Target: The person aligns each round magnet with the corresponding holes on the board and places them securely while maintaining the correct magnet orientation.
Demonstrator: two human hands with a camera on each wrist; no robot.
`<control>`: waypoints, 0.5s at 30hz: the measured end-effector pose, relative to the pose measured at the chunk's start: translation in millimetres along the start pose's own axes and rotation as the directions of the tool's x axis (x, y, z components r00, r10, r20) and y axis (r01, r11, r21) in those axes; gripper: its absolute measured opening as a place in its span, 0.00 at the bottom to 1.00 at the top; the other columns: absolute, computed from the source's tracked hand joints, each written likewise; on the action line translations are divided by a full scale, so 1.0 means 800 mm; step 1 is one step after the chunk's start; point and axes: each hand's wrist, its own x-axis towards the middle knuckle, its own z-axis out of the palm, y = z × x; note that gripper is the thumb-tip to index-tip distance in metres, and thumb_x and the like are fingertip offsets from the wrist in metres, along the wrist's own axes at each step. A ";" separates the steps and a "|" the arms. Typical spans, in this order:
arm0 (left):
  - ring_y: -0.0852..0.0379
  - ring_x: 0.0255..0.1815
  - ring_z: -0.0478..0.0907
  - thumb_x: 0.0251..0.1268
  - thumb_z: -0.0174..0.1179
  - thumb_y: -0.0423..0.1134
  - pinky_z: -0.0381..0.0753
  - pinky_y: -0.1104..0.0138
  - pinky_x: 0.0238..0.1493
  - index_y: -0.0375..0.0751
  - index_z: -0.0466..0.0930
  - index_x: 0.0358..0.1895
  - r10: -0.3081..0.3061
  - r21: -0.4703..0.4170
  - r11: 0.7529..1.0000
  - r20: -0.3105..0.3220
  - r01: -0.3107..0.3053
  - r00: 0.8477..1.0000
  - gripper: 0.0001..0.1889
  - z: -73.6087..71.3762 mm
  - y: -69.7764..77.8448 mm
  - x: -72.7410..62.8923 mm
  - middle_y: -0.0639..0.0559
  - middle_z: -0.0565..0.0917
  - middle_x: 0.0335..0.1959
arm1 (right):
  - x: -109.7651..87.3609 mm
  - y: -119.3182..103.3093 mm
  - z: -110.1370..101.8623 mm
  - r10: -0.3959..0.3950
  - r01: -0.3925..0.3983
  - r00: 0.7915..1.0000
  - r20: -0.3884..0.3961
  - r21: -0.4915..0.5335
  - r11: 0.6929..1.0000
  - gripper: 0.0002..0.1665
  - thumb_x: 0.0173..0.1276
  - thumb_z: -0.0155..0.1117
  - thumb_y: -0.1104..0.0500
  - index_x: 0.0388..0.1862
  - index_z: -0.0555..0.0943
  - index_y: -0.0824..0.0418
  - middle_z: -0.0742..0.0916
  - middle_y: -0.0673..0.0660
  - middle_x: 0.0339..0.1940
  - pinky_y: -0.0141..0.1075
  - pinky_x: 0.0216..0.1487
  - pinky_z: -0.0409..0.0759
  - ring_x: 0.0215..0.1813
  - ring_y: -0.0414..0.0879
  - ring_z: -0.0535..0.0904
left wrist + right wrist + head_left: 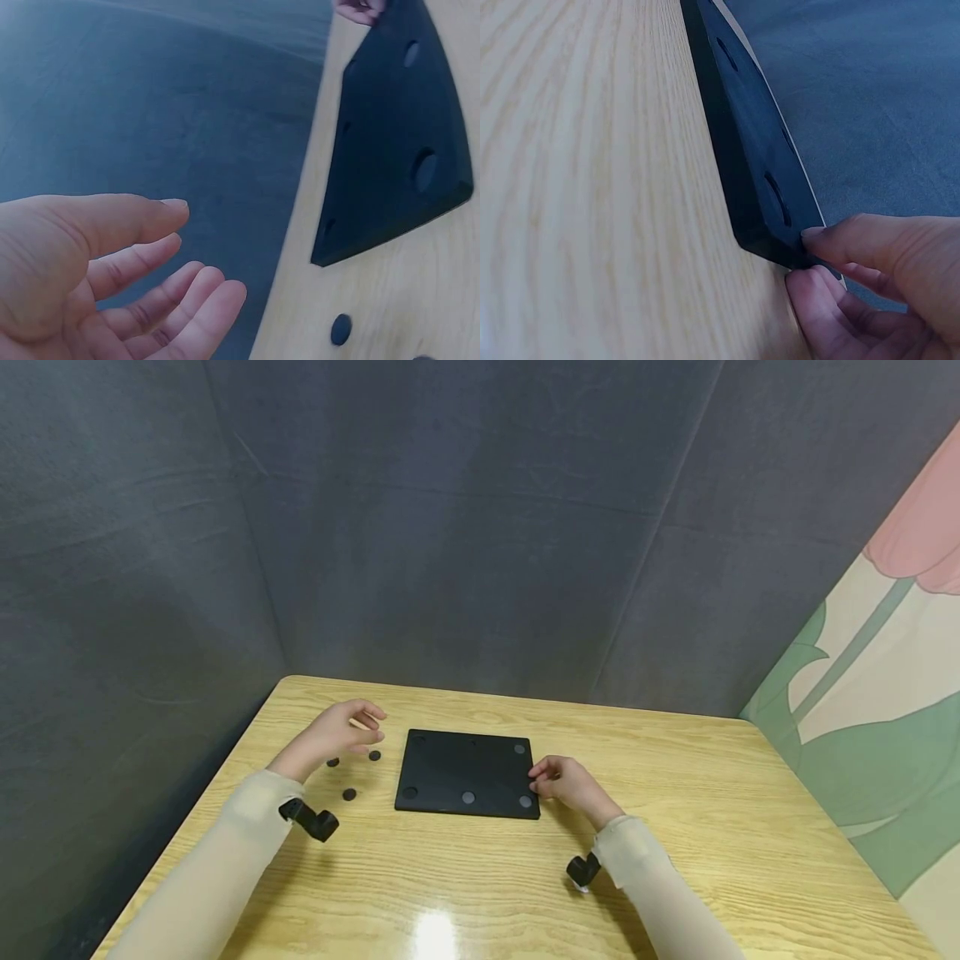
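Note:
A flat black rectangular board point(465, 772) lies on the wooden table, with round recesses near its long edges. Some of these spots look lighter grey; whether anything sits in them I cannot tell. My right hand point(572, 787) pinches the board's right edge, the thumb point(832, 238) on top and a finger point(814, 289) against the side. Over the table left of the board hovers my left hand point(339, 732), fingers loosely bent and nothing between them. Below and beside it lie small black discs: one point(375, 755) nearest the board, another point(333, 762) partly behind the wrist, a third point(349, 794) closer to me.
The light wooden table point(675, 777) reaches right and toward me from the board. Dark grey cloth point(465, 527) hangs behind the table and along its left side. A panel with painted flowers and leaves point(885, 735) stands at the right.

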 end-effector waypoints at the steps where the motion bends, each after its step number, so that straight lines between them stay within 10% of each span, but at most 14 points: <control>1: 0.38 0.50 0.78 0.67 0.60 0.37 0.83 0.56 0.48 0.34 0.71 0.60 0.009 -0.004 1.000 -0.010 -0.009 1.000 0.21 -0.003 0.000 -0.002 0.36 0.74 0.52 | 0.001 0.002 0.000 0.006 -0.006 1.000 -0.002 0.001 1.000 0.11 0.62 0.57 0.75 0.44 0.77 0.76 0.81 0.63 0.33 0.36 0.39 0.77 0.37 0.46 0.81; 15: 0.48 0.46 0.78 0.68 0.59 0.36 0.82 0.57 0.47 0.31 0.70 0.60 0.009 0.020 1.000 -0.033 -0.009 0.999 0.21 -0.016 -0.018 -0.025 0.34 0.74 0.52 | 0.032 0.053 0.004 0.012 -0.012 1.000 -0.016 -0.005 1.000 0.10 0.63 0.62 0.70 0.44 0.79 0.70 0.81 0.59 0.34 0.34 0.38 0.78 0.36 0.43 0.80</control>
